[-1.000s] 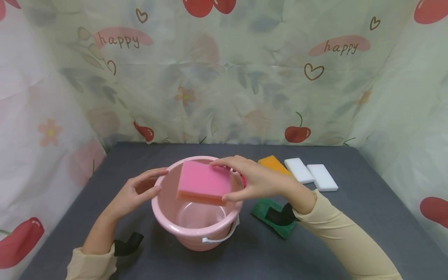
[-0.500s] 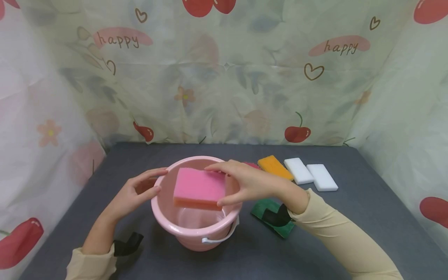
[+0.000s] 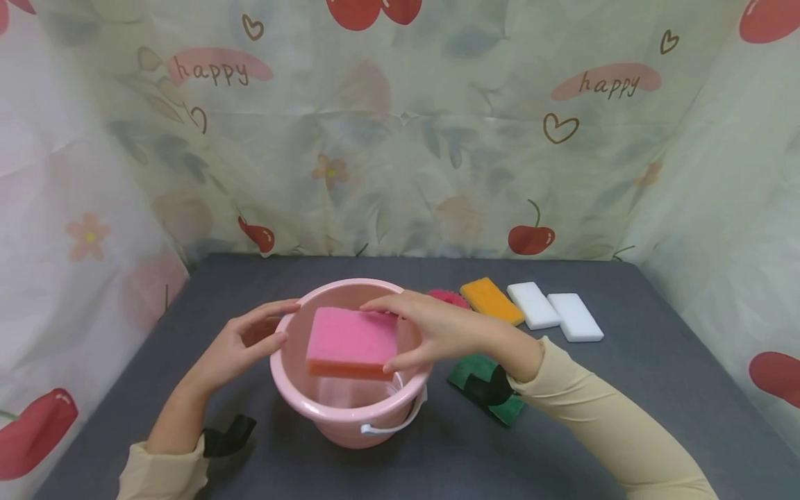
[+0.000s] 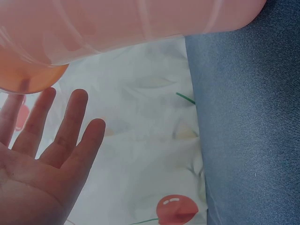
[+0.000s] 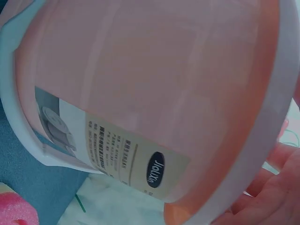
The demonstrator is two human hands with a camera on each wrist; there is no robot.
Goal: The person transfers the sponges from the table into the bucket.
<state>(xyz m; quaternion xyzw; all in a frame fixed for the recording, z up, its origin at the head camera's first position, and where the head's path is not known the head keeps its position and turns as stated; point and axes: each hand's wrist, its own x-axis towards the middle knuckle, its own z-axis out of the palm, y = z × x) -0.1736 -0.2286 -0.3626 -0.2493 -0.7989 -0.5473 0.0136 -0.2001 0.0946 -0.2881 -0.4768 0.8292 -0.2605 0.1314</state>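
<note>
A pink sponge (image 3: 353,338) with an orange underside is pinched between the thumb and fingers of my right hand (image 3: 437,330). It hovers within the mouth of a pink plastic bucket (image 3: 350,434), above the bucket's floor. My left hand (image 3: 234,347) touches the left side of the rim with its thumb and a finger. In the left wrist view, the fingers of that hand (image 4: 51,159) are straight and spread beside the bucket wall (image 4: 131,23). The right wrist view shows the labelled bucket wall (image 5: 154,70) hiding the sponge, with part of my right hand (image 5: 267,197) past the rim.
The bucket's white handle (image 3: 400,423) hangs down at the front right. Right of the bucket lie a green scouring pad (image 3: 506,413), partly hidden by my arm, a dark pink scrubber (image 3: 446,297), an orange sponge (image 3: 492,301) and two white sponges (image 3: 533,305) on the dark table.
My right hand has moved left and down, carrying the pink sponge lower into the bucket's mouth. The dark pink scrubber and orange sponge show more fully. My left hand stays on the rim.
</note>
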